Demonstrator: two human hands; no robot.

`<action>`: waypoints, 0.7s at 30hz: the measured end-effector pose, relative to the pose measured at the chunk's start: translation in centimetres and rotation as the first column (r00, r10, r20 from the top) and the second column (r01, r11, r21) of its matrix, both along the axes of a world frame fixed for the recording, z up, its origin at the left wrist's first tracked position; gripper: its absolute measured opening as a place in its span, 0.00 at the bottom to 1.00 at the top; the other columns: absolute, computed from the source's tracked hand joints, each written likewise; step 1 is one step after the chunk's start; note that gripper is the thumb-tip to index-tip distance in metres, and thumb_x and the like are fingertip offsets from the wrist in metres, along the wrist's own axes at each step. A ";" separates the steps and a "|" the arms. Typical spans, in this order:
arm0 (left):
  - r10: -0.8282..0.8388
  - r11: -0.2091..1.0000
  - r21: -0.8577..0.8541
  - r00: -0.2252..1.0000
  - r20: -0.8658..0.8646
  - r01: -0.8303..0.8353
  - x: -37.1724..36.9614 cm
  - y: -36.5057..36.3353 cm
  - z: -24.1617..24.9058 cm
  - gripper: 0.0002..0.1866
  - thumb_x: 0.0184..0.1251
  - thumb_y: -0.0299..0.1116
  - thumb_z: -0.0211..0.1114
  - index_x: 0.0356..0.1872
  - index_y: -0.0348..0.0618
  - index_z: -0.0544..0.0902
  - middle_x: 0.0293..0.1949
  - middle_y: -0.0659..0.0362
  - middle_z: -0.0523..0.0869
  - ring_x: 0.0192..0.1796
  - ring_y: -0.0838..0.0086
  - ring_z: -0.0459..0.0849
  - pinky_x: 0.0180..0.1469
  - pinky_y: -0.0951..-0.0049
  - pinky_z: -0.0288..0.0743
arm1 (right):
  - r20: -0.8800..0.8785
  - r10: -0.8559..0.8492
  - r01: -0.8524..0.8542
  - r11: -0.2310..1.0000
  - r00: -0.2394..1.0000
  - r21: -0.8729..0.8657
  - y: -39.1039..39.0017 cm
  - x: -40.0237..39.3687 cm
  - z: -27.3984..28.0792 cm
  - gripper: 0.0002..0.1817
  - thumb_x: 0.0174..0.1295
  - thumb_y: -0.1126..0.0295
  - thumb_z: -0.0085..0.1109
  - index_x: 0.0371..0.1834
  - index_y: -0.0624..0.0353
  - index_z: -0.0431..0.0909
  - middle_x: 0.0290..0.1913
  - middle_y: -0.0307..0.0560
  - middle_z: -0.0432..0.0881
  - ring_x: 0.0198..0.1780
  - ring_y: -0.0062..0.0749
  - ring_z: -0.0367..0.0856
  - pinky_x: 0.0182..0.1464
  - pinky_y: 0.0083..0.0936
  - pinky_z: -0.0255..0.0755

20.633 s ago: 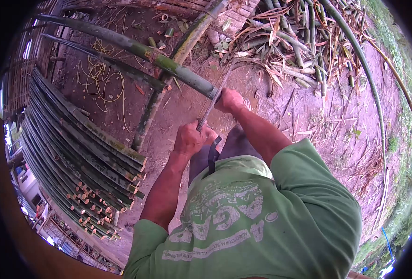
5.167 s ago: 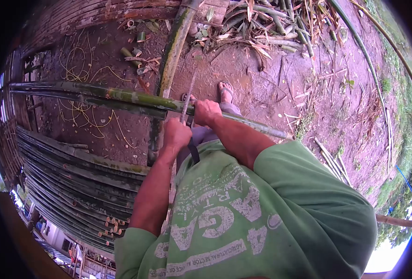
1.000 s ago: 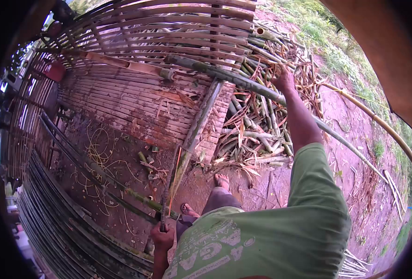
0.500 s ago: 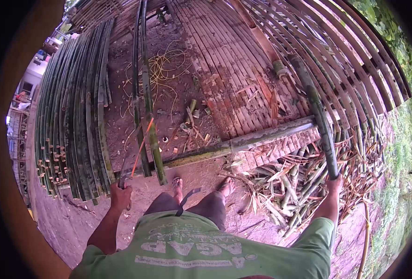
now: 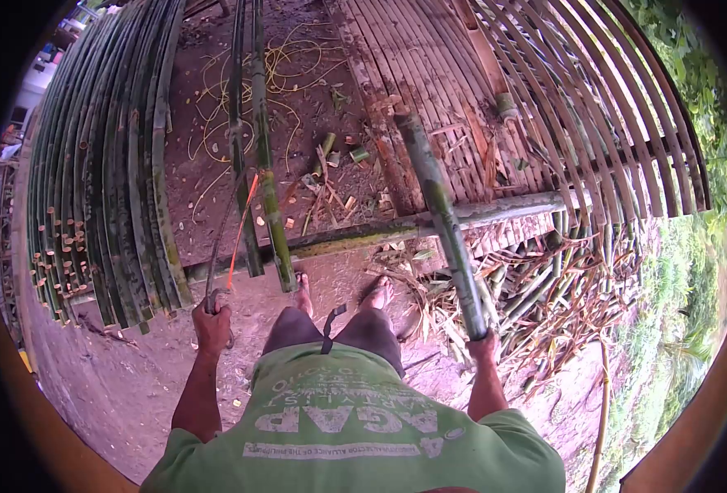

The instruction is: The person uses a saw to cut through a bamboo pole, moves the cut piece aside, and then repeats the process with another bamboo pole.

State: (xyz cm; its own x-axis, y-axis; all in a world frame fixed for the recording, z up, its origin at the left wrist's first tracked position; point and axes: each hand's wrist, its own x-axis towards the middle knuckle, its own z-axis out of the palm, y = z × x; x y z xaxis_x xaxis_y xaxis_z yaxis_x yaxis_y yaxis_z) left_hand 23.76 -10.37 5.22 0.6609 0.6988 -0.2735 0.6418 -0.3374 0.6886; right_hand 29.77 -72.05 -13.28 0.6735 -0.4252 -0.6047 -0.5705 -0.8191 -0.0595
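My left hand [image 5: 212, 325] is closed around the handle of a long thin tool with a dark curved strip and an orange strip [image 5: 241, 232], which point away from me. On the right, my right hand [image 5: 484, 348] grips the near end of a green bamboo pole [image 5: 443, 218]. That pole slants up and left, crossing above a horizontal bamboo beam [image 5: 363, 236]. Two long bamboo poles [image 5: 268, 189] lie across the beam between my hands, their near ends jutting toward me.
Many green bamboo poles [image 5: 121, 164] are lined up at the left. A slatted bamboo platform [image 5: 404, 74] stands ahead, with a yellow cord [image 5: 277, 62] on the ground beside it. Bamboo scraps [image 5: 544, 304] are heaped at the right. My feet are below the beam.
My right hand has swung the bamboo pole leftward, from the right side toward the middle, and its far end now lies over the platform's left part. The view has shifted slightly.
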 end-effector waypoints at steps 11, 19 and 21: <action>0.034 0.994 -0.109 0.993 0.110 -0.022 -4.1 8.6 -1.5 0.14 0.52 0.25 0.63 0.16 0.43 0.65 0.15 0.69 0.64 0.19 0.85 0.61 0.21 0.75 0.56 | -0.006 0.402 -0.400 0.913 0.916 0.082 29.3 10.8 9.6 0.36 0.32 0.55 0.72 0.50 0.57 0.76 0.43 0.53 0.84 0.47 0.45 0.83 0.51 0.37 0.76; 0.077 0.988 -0.143 0.987 0.139 -0.057 -8.7 14.7 0.1 0.14 0.51 0.25 0.64 0.17 0.43 0.65 0.15 0.68 0.64 0.20 0.85 0.61 0.22 0.75 0.56 | 0.750 0.296 -0.552 0.827 0.591 0.109 47.8 21.6 11.1 0.37 0.46 0.46 0.68 0.57 0.56 0.71 0.47 0.53 0.83 0.50 0.48 0.81 0.51 0.42 0.73; 0.117 0.978 -0.190 0.981 0.153 -0.087 -10.4 15.8 -0.7 0.14 0.51 0.25 0.64 0.17 0.43 0.65 0.15 0.67 0.65 0.20 0.84 0.61 0.22 0.74 0.57 | 0.496 0.411 -0.574 0.785 0.765 0.234 50.7 16.5 8.4 0.45 0.44 0.41 0.69 0.60 0.62 0.67 0.49 0.57 0.81 0.53 0.49 0.79 0.54 0.41 0.72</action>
State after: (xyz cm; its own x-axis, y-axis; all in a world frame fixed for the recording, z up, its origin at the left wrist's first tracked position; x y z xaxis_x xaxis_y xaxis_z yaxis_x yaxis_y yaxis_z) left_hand 13.39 5.46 4.54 0.6347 0.7136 -0.2967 0.5409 -0.1359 0.8300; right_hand 46.27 -21.36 -4.91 0.9363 0.2231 -0.2712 0.0509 -0.8502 -0.5240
